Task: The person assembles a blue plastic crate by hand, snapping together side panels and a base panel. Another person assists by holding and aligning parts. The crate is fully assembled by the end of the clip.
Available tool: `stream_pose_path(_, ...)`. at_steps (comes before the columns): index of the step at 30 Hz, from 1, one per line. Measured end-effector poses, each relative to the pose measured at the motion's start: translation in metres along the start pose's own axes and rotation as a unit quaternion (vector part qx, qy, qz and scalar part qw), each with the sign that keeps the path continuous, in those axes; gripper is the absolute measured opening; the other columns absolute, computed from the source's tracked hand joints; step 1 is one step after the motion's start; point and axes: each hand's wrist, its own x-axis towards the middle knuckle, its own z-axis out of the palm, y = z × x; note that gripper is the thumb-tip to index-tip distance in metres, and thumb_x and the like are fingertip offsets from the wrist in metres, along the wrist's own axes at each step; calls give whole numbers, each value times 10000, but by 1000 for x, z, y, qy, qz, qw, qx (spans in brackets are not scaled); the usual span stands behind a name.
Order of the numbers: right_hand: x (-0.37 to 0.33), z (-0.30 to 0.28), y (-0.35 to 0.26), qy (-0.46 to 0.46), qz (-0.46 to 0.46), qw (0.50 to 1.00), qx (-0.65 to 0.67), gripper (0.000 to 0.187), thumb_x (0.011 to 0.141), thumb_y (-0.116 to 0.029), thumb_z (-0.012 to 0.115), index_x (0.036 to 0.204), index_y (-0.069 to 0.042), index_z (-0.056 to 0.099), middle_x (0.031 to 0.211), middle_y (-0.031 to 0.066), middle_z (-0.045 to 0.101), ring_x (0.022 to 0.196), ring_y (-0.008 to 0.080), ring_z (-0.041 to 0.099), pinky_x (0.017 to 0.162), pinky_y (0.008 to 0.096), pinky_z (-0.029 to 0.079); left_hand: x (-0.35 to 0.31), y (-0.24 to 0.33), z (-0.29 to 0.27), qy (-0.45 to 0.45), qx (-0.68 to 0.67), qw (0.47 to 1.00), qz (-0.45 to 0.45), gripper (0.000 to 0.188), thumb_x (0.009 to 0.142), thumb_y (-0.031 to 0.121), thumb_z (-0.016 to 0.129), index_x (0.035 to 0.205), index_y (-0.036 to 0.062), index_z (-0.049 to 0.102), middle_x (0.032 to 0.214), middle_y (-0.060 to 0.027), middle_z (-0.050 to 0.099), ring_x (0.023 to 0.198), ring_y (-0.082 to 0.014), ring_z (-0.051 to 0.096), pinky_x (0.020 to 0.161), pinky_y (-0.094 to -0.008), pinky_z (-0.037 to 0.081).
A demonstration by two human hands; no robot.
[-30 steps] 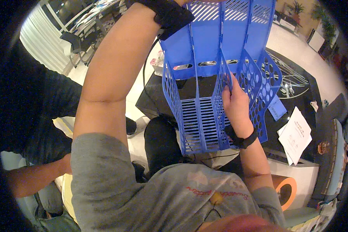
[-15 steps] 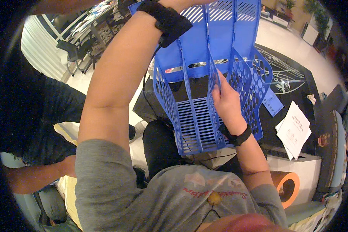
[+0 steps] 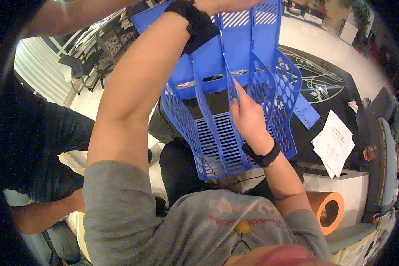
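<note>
Filling the middle of the head view is one blue rack [image 3: 239, 40] with five upright panels. The right grip [image 3: 251, 116] pinches the middle panel between thumb and fingers; the left grip [image 3: 230, 4] is at the rack's upper edge, partly cut off, so I cannot tell how its fingers stand. The rack lies between them, over the near side of one black worktop [image 3: 302, 141] patterned in white. Right of it lie one small blue piece [image 3: 307, 111] and at least two paper sheets [image 3: 334, 144]. Beyond are one chair [image 3: 74, 66], one orange roll [image 3: 332, 213] and a pale floor [image 3: 299, 33].
</note>
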Motion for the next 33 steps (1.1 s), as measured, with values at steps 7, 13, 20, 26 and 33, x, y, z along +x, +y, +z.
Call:
stream_pose_path(7,1,1,2,22,-12,1000,-12,530,857,-72,568,1377,-29,476,957,230,676,793,383,666,693,459,547,9,4,1,108,-12,981,157,546,1043,382,342,1251,-77,552,1261,-291,584,1176,-435,553,1020,-439,419)
stream_pose_path(13,1,-3,6,3,6,1000,-18,519,858,-82,578,1366,-29,489,975,225,680,766,374,667,667,455,551,-5,11,11,-79,-22,991,108,590,1029,453,390,1279,-65,520,1275,-294,568,1188,-428,544,996,-452,428)
stream_pose_path(20,-6,-30,-5,20,6,998,62,434,920,-192,658,1302,-6,570,1241,229,629,1083,359,653,897,401,535,-24,11,17,-49,-95,982,157,618,1042,449,344,1395,-46,455,1438,-239,473,1355,-357,427,1129,-406,317)
stream_pose_path(26,3,-97,59,270,-61,928,-251,704,812,-150,776,1421,-13,449,1381,205,547,1288,348,490,1089,417,359,-110,-1,-21,79,-213,949,218,572,1044,392,361,1465,6,368,1486,-202,416,1396,-311,378,1175,-423,266)
stream_pose_path(33,-34,-118,137,-107,289,921,238,551,953,-140,632,1458,-50,431,1312,78,583,1118,146,560,932,305,453,-310,-29,57,196,-383,886,-173,700,917,177,648,1507,31,301,1582,-156,275,1433,-265,329,1133,-378,339)
